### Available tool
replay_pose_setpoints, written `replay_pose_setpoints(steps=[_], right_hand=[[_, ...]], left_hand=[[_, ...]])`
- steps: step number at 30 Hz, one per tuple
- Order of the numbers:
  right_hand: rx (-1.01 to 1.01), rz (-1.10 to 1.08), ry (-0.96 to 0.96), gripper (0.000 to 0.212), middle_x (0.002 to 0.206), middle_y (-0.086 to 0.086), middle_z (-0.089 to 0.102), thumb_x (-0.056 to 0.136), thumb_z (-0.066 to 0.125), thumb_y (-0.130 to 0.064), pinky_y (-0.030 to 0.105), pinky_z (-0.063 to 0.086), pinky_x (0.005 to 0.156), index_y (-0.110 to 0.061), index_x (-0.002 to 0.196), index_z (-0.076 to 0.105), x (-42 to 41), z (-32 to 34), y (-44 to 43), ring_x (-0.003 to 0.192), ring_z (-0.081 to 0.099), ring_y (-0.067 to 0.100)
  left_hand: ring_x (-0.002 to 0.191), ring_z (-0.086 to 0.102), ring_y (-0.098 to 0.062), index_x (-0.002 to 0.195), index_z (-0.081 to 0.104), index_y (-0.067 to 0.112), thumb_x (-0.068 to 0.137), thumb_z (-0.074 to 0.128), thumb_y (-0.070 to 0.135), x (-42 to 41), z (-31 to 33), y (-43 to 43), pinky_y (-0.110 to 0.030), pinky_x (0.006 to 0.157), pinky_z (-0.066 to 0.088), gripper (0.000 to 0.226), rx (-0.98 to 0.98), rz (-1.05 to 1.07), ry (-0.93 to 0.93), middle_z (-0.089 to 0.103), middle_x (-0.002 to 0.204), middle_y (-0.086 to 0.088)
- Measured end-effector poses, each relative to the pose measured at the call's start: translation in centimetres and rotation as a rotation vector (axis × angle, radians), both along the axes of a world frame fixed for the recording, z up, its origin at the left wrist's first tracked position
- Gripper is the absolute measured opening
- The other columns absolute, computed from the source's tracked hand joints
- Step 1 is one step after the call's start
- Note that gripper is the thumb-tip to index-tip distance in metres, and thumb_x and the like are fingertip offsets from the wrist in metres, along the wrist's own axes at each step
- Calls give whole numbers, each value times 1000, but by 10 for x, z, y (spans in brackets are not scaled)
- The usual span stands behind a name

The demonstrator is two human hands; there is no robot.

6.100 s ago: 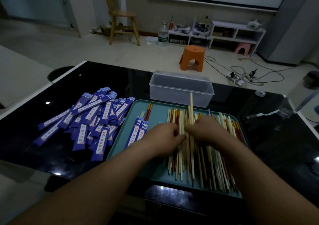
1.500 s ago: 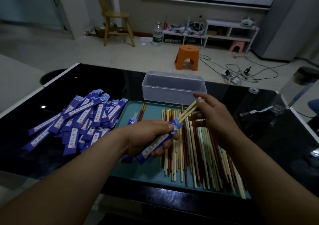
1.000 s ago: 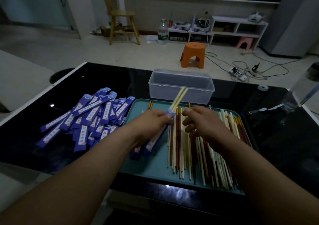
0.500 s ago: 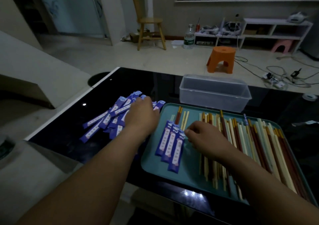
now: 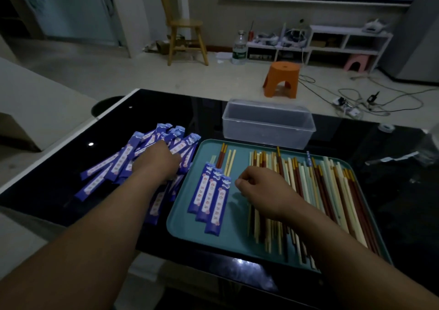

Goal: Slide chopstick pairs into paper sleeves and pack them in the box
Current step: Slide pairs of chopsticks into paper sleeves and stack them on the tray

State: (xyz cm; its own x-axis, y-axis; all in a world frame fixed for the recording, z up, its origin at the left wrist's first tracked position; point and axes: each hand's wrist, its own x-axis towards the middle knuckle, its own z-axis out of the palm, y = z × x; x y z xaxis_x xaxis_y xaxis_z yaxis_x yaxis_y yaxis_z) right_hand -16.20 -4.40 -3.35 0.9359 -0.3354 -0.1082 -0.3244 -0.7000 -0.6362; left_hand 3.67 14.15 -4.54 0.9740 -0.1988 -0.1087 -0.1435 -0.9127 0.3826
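My left hand (image 5: pixel 156 162) lies palm down on the heap of blue paper sleeves (image 5: pixel 111 169) left of the teal tray (image 5: pixel 234 242); its fingertips are buried among them, so a grip cannot be judged. My right hand (image 5: pixel 263 188) hovers with fingers curled over the near end of the loose chopsticks (image 5: pixel 320 186) that fill the tray's right side. Three sleeved pairs (image 5: pixel 211 198) lie side by side on the tray's left part, between my hands. The clear plastic box (image 5: pixel 268 124) stands just behind the tray, and nothing shows inside it.
Everything rests on a glossy black table (image 5: pixel 166 110) whose left edge runs diagonally near the sleeve heap. On the table at far right are a tape roll (image 5: pixel 386 127) and a strip of clear wrapping (image 5: pixel 392 160). Beyond lie floor, an orange stool (image 5: pixel 281 79) and cables.
I slid a pale chopstick pair into a sleeve and laid it on the tray as the third sleeved pair. My left hand then moved left onto the sleeve heap; my right hand lowered over the chopsticks.
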Motion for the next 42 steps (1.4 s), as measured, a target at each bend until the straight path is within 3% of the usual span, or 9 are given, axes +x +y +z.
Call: replay_pose_setpoints(steps=[3, 8, 13, 16, 21, 27, 31, 36, 42], right_hand=[[-12, -13, 2, 23, 103, -9, 68, 105, 54, -43, 36, 57, 82, -25, 109, 67, -5, 2, -6, 91, 63, 6], [2, -8, -10, 23, 102, -12, 67, 105, 54, -43, 35, 57, 83, -26, 111, 67, -9, 2, -8, 90, 62, 3], [-1, 2, -11, 21, 99, -13, 66, 105, 54, -43, 33, 55, 79, -27, 109, 67, -11, 2, -11, 88, 62, 3], [-15, 6, -12, 21, 99, -13, 65, 105, 53, -43, 30, 53, 75, -27, 108, 67, -12, 2, -12, 87, 61, 2], [-17, -2, 0, 22, 100, -12, 66, 106, 53, -42, 31, 54, 77, -26, 110, 67, -14, 3, -13, 87, 61, 3], [-3, -65, 8, 21, 94, -5, 68, 106, 54, -40, 38, 58, 80, -23, 104, 67, -19, 9, -24, 85, 66, 13], [-39, -171, 86, 17, 95, -3, 69, 105, 54, -32, 44, 60, 84, -21, 104, 68, -22, 7, -37, 86, 67, 14], [-129, -217, 159, 14, 91, -6, 67, 103, 59, -30, 36, 58, 79, -23, 95, 68, -26, 3, -47, 83, 64, 11], [-116, -230, 136, 16, 95, -5, 69, 103, 58, -32, 37, 59, 82, -23, 100, 70, -19, 1, -43, 86, 64, 10]], left_hand=[[109, 62, -37, 107, 54, 13, 98, 49, 36, 8, 1, 5, -41, 87, 48, 25, 5, -18, -54, 64, 123, -16], [95, 66, -34, 95, 59, 17, 95, 53, 40, 4, 5, 1, -43, 86, 53, 24, 10, -44, -83, 70, 103, -11], [105, 65, -33, 116, 58, 21, 82, 59, 74, -3, 0, -2, -47, 95, 52, 62, 16, -58, -18, 68, 114, -5], [101, 64, -30, 120, 56, 21, 87, 63, 63, -7, -2, -5, -42, 87, 51, 55, 55, -102, -25, 67, 114, -4], [100, 60, -34, 122, 50, 14, 98, 54, 39, -7, 5, -6, -42, 81, 46, 35, 45, -113, -68, 62, 119, -11], [78, 54, -27, 93, 46, 22, 98, 59, 44, -44, 21, -36, -39, 70, 42, 26, -93, -293, -62, 55, 85, -1], [79, 53, -25, 97, 43, 24, 96, 59, 43, -81, 8, -57, -37, 69, 42, 25, 52, -484, -9, 51, 88, 1], [84, 51, -28, 101, 43, 23, 99, 53, 41, -97, 5, -59, -38, 71, 39, 20, 190, -563, 1, 49, 92, 0], [79, 54, -24, 101, 46, 26, 99, 53, 43, -91, 16, -54, -37, 67, 40, 19, 90, -542, -55, 51, 90, 2]])
